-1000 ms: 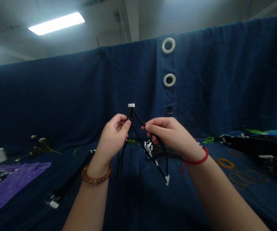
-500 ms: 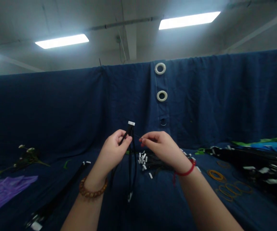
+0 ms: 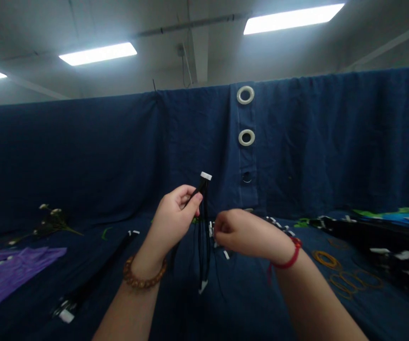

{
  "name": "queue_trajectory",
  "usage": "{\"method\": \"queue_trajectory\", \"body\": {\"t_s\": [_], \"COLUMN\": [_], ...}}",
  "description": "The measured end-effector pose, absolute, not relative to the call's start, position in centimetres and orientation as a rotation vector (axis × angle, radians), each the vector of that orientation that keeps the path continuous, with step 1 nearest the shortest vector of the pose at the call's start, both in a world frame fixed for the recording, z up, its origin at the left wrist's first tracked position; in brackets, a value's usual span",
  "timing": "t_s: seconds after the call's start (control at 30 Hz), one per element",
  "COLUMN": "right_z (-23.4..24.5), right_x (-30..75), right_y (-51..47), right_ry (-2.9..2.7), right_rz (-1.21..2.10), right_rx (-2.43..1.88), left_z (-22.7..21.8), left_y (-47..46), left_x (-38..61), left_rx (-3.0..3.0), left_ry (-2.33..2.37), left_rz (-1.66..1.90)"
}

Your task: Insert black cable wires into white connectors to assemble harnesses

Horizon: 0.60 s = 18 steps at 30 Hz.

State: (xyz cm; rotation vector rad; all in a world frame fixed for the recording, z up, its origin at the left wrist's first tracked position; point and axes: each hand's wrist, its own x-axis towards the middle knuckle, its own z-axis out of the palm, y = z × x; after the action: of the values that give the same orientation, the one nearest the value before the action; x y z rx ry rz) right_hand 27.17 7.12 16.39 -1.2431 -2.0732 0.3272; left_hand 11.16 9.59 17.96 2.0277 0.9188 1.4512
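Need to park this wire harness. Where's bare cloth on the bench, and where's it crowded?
Bare blue cloth lies below the right hand, between the wire harness hanging from the left hand and the rubber bands. Crowded: the white connectors by the right hand, and the black wire bundles at far right.

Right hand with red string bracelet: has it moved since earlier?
Yes, downward: the right hand sits lower relative to the round white eyelet in the navy cloth curtain, nearing the small white plastic pieces.
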Motion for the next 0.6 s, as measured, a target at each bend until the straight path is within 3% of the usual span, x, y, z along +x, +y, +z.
{"method": "queue_trajectory", "body": {"t_s": [0.27,0.6], "right_z": [16.4,17.0], "right_x": [26.5,25.0], "right_y": [6.9,7.2], "right_ry": [-2.065,-1.819], "right_rz": [0.413,0.432], "right_rx": [-1.109,-0.897], "left_z": [18.2,18.5], "left_y": [8.6,8.1], "left_x": [10.6,10.4], "left_rx": [1.932,1.983], "left_ry": [0.906,0.866], "left_rz": [1.612,1.571]}}
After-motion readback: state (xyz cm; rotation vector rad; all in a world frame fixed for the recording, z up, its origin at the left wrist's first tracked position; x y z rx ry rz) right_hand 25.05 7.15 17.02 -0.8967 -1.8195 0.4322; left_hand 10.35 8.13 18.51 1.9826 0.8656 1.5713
